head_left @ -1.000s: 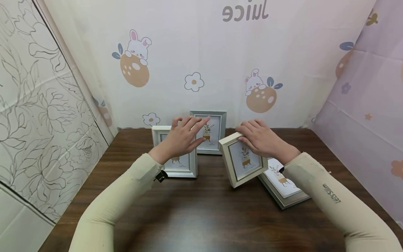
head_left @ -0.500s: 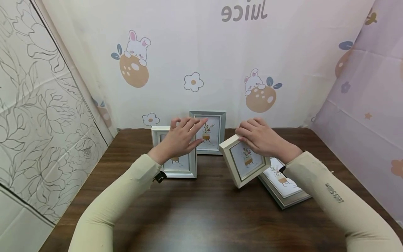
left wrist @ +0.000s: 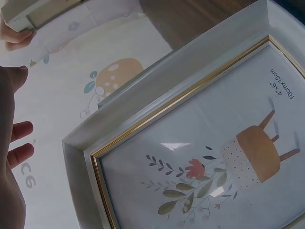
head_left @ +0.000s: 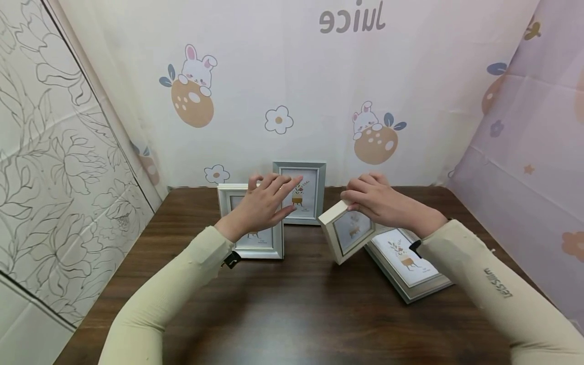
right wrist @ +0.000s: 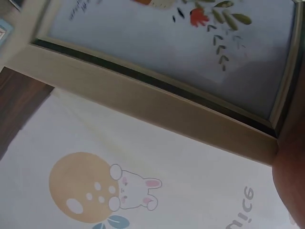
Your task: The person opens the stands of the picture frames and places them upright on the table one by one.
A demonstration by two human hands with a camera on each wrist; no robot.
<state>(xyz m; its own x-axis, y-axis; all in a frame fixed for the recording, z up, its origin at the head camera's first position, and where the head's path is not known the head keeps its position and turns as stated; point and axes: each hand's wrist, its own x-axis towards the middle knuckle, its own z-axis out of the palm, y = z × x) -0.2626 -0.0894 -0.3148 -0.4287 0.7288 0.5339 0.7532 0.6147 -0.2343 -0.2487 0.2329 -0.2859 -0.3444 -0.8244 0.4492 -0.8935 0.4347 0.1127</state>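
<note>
My right hand [head_left: 380,200] grips a cream photo frame [head_left: 335,233] by its upper edge and holds it tilted above the table. This frame [right wrist: 143,98] fills the top of the right wrist view, its potted-plant print partly cut off. My left hand [head_left: 257,205], fingers spread and loosely bent, hovers at a white photo frame [head_left: 260,253] that stands upright. In the left wrist view the fingers [left wrist: 21,131] appear apart from that white frame [left wrist: 138,117]. Behind it, a grey photo frame [head_left: 322,195] stands by the curtain.
Beneath my right forearm, what looks like a stack of photo frames [head_left: 406,263] lies face up. The brown wooden table [head_left: 283,314] extends toward me. A printed curtain [head_left: 283,76] closes off the back, with a floral panel [head_left: 59,142] on the left.
The cream frame has turned in my right hand's grip, showing its print at a steeper angle, and its lower edge has risen slightly. My left hand stays nearly in place.
</note>
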